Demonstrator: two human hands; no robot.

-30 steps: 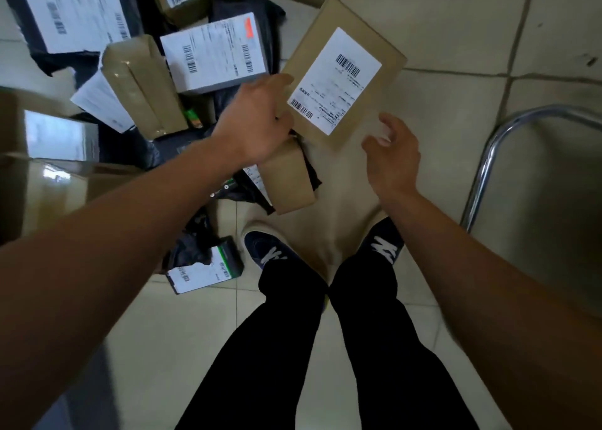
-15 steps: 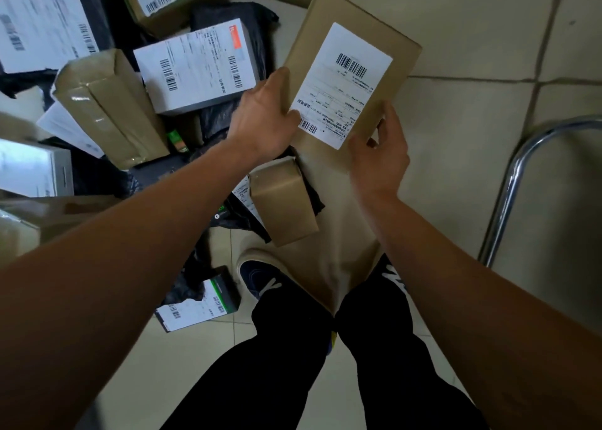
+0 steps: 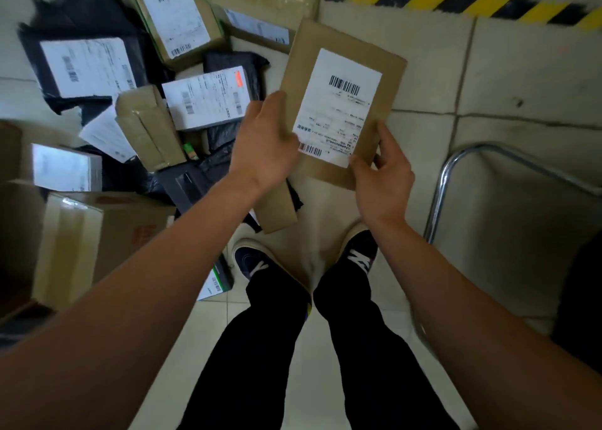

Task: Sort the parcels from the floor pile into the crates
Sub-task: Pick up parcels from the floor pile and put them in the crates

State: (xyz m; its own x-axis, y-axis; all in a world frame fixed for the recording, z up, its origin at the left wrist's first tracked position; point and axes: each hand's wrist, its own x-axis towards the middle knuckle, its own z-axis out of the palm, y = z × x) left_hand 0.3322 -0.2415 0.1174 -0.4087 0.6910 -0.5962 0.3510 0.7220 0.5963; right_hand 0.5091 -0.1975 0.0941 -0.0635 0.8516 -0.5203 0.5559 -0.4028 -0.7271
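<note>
Both hands hold one flat brown parcel [image 3: 345, 71] label-up, above the tiled floor [image 3: 423, 81] and just right of the parcel pile [image 3: 156, 110]. The left hand [image 3: 265, 144] has its grip closed on the parcel's left edge, thumb lying on the brown face beside the white label [image 3: 338, 107]. The right hand [image 3: 382, 175] grips the parcel's lower right corner, thumb on the front near the label's bottom edge, fingers curled behind. Left of the parcel the pile holds black bags, brown boxes and white-labelled packets, with a large carton [image 3: 94, 234] at its near end. Right of the parcel stands a curved metal rail [image 3: 443, 185]. Beyond the parcel a yellow-and-black stripe [image 3: 456, 2] crosses the floor. Below it, two dark shoes [image 3: 254, 260] stand on the tiles.
</note>
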